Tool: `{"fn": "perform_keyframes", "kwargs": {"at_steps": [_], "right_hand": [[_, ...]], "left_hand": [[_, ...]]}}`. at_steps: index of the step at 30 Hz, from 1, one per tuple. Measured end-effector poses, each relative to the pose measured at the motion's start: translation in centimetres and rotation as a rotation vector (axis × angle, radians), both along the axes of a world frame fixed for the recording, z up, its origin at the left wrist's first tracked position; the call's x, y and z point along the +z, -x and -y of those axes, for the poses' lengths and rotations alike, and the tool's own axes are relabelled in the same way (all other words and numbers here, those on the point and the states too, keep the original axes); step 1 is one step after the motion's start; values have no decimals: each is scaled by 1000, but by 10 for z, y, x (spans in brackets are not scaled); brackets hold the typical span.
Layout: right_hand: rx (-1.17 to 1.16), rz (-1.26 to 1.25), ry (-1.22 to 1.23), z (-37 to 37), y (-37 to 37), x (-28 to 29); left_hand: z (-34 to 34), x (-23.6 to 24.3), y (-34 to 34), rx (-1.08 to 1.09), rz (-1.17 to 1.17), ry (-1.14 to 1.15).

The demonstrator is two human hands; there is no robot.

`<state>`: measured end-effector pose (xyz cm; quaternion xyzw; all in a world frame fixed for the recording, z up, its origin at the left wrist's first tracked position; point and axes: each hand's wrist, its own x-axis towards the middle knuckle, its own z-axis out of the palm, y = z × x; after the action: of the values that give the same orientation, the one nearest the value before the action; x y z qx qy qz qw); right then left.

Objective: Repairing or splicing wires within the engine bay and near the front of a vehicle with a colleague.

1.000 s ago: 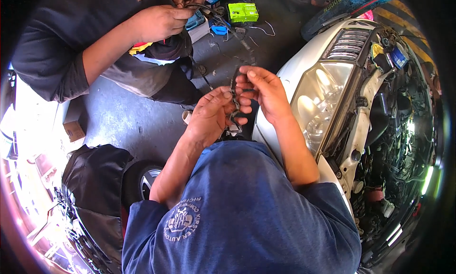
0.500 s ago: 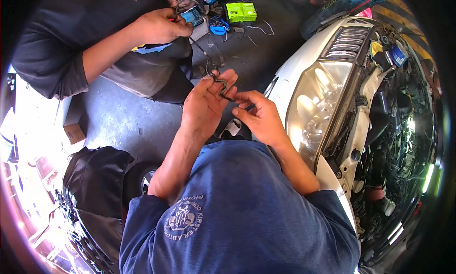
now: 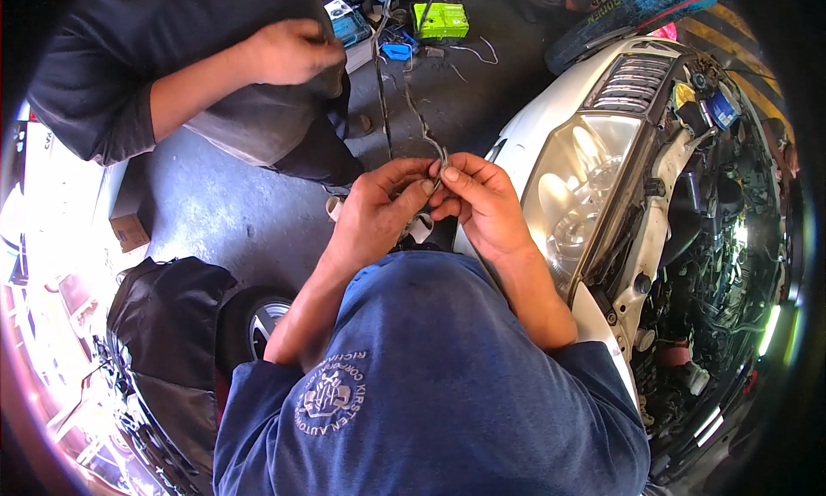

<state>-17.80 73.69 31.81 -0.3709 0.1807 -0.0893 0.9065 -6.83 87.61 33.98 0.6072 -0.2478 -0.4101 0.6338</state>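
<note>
A thin, dark electrical wire (image 3: 419,117) runs down from the top of the view to my fingers. My left hand (image 3: 379,210) pinches the wire with thumb and forefinger. Beside it, touching, my right hand (image 3: 486,208) grips the same wire with bent fingers and a raised thumb. The wire's end is hidden among my fingertips. A second dark strand (image 3: 382,100) hangs just left of it, behind my hands. At the upper left, a co-worker's hand (image 3: 297,53) is apart from the wire, smeared by motion.
On my right stands a white car with a clouded headlight (image 3: 581,186) and an exposed engine bay (image 3: 714,238). A bright green box (image 3: 441,20) and a blue plastic piece (image 3: 397,51) lie on the floor ahead. A black cover (image 3: 168,324) drapes at the lower left.
My left hand has turned from palm-up to pinching the wire, and my right hand has closed in on it. The co-worker's hands have parted; the wire now stretches upward past them.
</note>
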Motion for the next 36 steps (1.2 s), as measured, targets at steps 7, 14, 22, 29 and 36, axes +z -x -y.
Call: {"fn": "perform_keyframes", "kwargs": {"at_steps": [7, 14, 22, 29, 36], "right_hand": [[-118, -11, -91, 2, -2, 7], [-127, 25, -147, 5, -4, 7], [-140, 1, -114, 8, -2, 7], [-70, -47, 137, 5, 0, 11], [32, -32, 273, -9, -1, 5]], "left_hand": [[-13, 4, 0, -29, 1, -65], [-17, -1, -5, -36, -320, 25], [-14, -2, 6, -47, -229, 25], [-10, 2, 4, 19, -107, -80], [-5, 0, 8, 26, -128, -4]]}}
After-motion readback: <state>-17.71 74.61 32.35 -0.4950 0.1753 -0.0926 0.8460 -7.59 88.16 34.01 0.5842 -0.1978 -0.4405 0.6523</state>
